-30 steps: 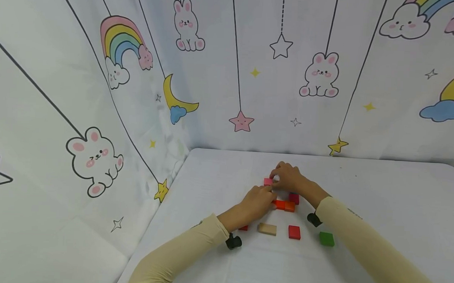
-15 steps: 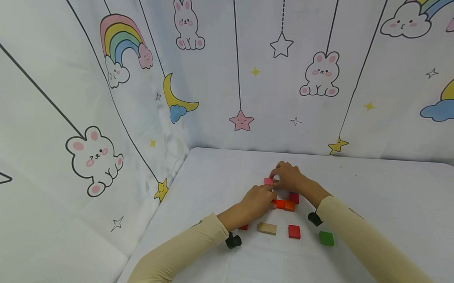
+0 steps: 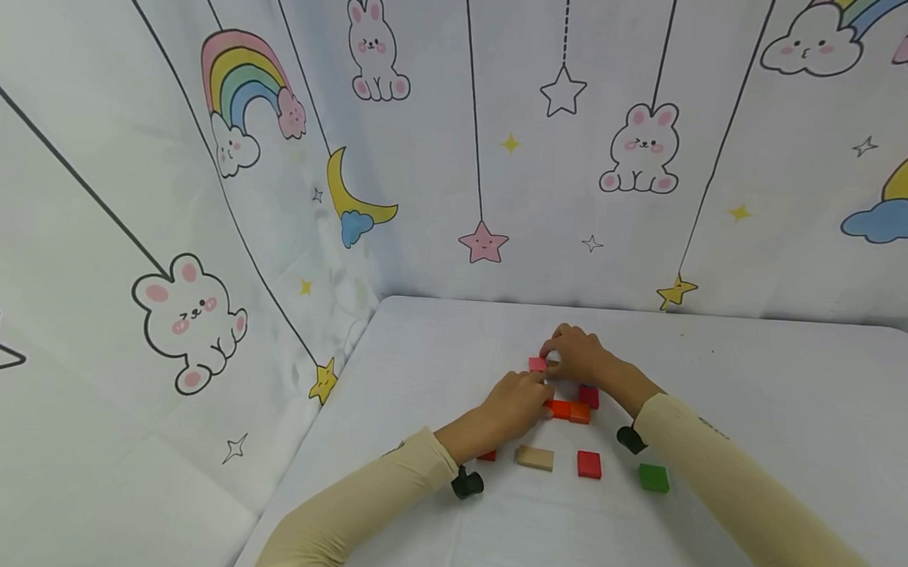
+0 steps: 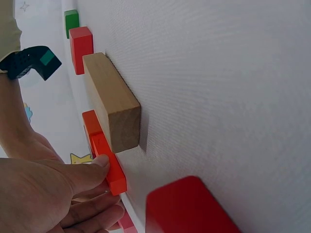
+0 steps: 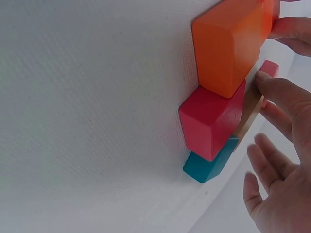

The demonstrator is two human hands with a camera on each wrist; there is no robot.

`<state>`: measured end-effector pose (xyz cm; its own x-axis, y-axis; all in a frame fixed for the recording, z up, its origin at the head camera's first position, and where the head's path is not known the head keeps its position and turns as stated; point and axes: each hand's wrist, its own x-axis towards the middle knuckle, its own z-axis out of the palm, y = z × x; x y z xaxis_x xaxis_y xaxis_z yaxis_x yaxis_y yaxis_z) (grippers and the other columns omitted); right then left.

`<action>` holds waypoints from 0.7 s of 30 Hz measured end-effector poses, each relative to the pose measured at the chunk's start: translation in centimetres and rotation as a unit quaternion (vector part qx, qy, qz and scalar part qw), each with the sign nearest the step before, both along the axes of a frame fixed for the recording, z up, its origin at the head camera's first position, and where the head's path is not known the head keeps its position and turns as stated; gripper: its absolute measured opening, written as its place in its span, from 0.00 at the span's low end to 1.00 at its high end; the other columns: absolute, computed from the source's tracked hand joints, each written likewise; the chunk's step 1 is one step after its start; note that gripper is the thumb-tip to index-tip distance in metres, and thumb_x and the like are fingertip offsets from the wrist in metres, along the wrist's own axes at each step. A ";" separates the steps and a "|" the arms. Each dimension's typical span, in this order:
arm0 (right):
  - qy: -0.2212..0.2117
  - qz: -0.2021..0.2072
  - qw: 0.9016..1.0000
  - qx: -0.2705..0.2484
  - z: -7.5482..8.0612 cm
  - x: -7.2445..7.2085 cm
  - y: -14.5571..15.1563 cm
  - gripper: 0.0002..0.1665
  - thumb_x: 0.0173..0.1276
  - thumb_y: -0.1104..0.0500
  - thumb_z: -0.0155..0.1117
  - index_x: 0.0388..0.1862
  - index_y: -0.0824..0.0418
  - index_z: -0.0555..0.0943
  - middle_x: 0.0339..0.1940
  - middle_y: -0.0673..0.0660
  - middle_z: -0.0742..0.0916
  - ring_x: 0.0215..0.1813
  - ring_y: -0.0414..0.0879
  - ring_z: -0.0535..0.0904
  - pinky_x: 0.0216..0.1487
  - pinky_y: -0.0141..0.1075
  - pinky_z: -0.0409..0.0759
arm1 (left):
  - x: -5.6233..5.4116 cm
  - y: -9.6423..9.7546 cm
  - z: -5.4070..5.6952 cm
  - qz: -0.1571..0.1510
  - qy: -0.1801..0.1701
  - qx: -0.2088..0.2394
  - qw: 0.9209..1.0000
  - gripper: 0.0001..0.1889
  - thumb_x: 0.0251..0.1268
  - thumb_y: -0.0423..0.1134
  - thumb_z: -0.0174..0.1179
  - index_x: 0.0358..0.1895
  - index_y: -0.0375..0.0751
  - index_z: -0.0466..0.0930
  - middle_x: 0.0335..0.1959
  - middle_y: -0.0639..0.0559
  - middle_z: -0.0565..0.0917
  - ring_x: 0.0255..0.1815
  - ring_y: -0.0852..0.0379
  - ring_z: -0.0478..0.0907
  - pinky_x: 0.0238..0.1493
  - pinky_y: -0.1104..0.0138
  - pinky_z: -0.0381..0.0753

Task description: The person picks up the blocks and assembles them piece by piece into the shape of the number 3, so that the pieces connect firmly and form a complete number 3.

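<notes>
My left hand pinches an orange-red block, its thumb on the near side and fingers behind. An orange block stands end to end with it. Farther back, my right hand grips a natural wood block between thumb and forefinger; its other fingers are spread. A pink block sits just left of those fingertips. In the right wrist view, a crimson block adjoins the orange one, and a teal block lies past it, beside the wood.
In front of the hands lie another natural wood block, a red block and a green block. A second red block is partly hidden by the left wrist in the head view. A patterned cloth hangs behind the white table.
</notes>
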<state>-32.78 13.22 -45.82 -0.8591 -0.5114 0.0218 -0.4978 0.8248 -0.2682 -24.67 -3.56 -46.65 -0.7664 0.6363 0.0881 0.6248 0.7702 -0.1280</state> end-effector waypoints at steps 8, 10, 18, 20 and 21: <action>0.002 -0.003 1.000 -0.003 -0.3 0.0 0.1 0.17 0.68 0.52 0.76 0.53 0.56 0.91 0.58 0.66 0.83 0.59 0.61 0.78 0.59 0.67 0.78 | 0.0 0.1 0.0 0.007 -0.007 0.003 1.000 0.14 0.72 0.52 0.69 0.53 0.52 0.90 0.57 0.55 0.89 0.52 0.57 0.86 0.49 0.67 0.83; 0.002 -0.005 1.000 -0.002 -0.3 0.0 0.1 0.17 0.68 0.52 0.76 0.53 0.56 0.91 0.58 0.66 0.83 0.59 0.61 0.79 0.59 0.67 0.78 | 0.0 0.1 0.0 0.006 -0.007 0.004 1.000 0.14 0.72 0.52 0.69 0.53 0.52 0.90 0.56 0.55 0.89 0.51 0.58 0.86 0.49 0.68 0.83; 0.004 -0.009 1.000 -0.003 -0.2 0.1 0.2 0.20 0.67 0.52 0.77 0.56 0.57 0.89 0.60 0.67 0.83 0.61 0.63 0.78 0.62 0.69 0.76 | 0.0 0.1 0.0 0.003 0.005 -0.005 1.000 0.13 0.73 0.52 0.68 0.52 0.52 0.90 0.53 0.56 0.90 0.49 0.58 0.86 0.48 0.67 0.83; 0.001 -0.011 1.000 -0.005 0.1 0.2 0.3 0.22 0.67 0.52 0.77 0.57 0.57 0.89 0.60 0.67 0.83 0.62 0.63 0.77 0.62 0.69 0.75 | 0.0 0.1 -0.1 0.004 0.006 -0.008 1.000 0.13 0.73 0.52 0.68 0.52 0.52 0.90 0.51 0.56 0.89 0.48 0.58 0.86 0.47 0.67 0.83; -0.001 -0.013 1.000 -0.006 0.2 0.3 0.4 0.22 0.66 0.52 0.77 0.57 0.57 0.89 0.61 0.67 0.83 0.62 0.63 0.77 0.63 0.69 0.75 | 0.0 0.0 -0.1 0.005 0.005 -0.009 1.000 0.13 0.73 0.52 0.68 0.52 0.52 0.90 0.50 0.56 0.89 0.47 0.58 0.85 0.47 0.68 0.83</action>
